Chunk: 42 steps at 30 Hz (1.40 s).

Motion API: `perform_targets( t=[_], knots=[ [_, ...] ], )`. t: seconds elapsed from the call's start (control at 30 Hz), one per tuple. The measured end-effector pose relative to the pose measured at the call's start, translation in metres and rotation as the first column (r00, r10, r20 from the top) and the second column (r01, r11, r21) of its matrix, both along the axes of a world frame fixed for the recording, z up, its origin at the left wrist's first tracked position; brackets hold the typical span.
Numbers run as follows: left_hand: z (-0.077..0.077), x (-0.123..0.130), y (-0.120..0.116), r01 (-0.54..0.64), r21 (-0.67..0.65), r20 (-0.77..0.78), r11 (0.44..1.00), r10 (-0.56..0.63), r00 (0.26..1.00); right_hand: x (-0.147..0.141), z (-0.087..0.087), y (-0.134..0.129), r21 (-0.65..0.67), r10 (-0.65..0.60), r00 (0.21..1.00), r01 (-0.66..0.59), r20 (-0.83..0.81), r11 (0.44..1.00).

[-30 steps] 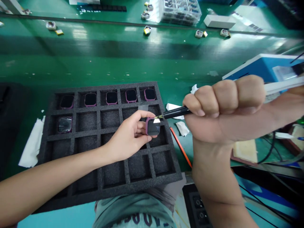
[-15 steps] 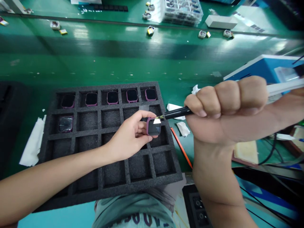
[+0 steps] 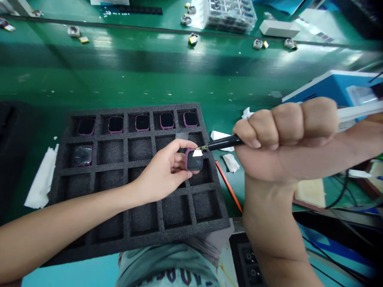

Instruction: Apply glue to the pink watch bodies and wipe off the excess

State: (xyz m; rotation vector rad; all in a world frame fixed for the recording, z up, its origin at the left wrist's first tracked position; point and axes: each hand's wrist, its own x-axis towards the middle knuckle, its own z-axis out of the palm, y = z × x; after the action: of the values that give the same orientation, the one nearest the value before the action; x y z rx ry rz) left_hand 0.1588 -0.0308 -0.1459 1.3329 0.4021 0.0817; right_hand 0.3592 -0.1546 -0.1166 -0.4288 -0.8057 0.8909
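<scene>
Over the foam tray, my left hand (image 3: 163, 171) grips the edges of a smartwatch (image 3: 195, 160) with a purple case and a dark, square screen that reflects light. My right hand (image 3: 287, 127) is wrapped round a black pen-like tool (image 3: 223, 142) with a thin yellowish tip. That tip meets or nearly meets the watch's upper edge; actual contact cannot be made out. Below the watch lies the black foam tray (image 3: 223, 207), divided into square pockets. Several purple watches (image 3: 142, 122) sit along its far row, and another watch (image 3: 83, 155) lies in the second row at left.
Crumpled white tissue (image 3: 42, 177) lies left of the tray. On the right are an orange stick (image 3: 229, 186), paper scraps (image 3: 231, 162), a blue-and-white box (image 3: 332, 89) and a yellowish sponge (image 3: 311, 192). Small watch parts (image 3: 193, 39) lie on the green surface beyond, near a clear compartment box (image 3: 230, 16).
The small parts on the far green surface have shifted slightly to the right. Both hands, the watch and the black tool look almost unmoved.
</scene>
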Motion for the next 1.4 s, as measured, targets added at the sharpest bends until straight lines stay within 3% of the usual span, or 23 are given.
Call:
perform_targets(
  t=[0.2,0.43,0.73,0.87,1.07,1.2,1.4],
  knots=[
    [0.0,0.0,0.0,0.005,0.001,0.001,1.0,-0.005,1.0,0.015,-0.006,0.004,0.093,0.167,0.985,-0.17,0.044,0.981],
    [-0.002,0.0,0.0,0.001,-0.001,-0.004,1.0,-0.001,1.0,0.025,-0.015,0.0,0.114,0.185,0.98,-0.177,-0.072,0.978],
    [-0.002,0.0,0.001,0.001,0.001,0.003,1.0,-0.001,1.0,0.016,-0.012,0.004,0.102,0.102,0.994,-0.099,-0.028,0.99],
    [-0.002,0.0,0.001,-0.002,0.002,-0.003,1.0,0.002,1.0,0.01,-0.007,0.003,0.064,0.122,0.992,-0.123,0.02,0.99],
    [-0.002,0.0,0.0,0.003,0.008,-0.003,1.0,-0.003,1.0,-0.017,0.012,-0.001,-0.057,-0.028,0.998,0.025,-0.05,0.998],
    [-0.001,0.0,0.0,0.007,0.019,0.002,1.0,-0.008,1.0,-0.019,0.012,-0.004,-0.083,0.015,0.998,-0.02,-0.065,0.996],
    [-0.001,0.0,0.0,0.008,0.01,-0.003,1.0,-0.008,1.0,0.006,-0.008,0.005,0.116,0.057,0.998,-0.058,0.014,0.992]
  ],
)
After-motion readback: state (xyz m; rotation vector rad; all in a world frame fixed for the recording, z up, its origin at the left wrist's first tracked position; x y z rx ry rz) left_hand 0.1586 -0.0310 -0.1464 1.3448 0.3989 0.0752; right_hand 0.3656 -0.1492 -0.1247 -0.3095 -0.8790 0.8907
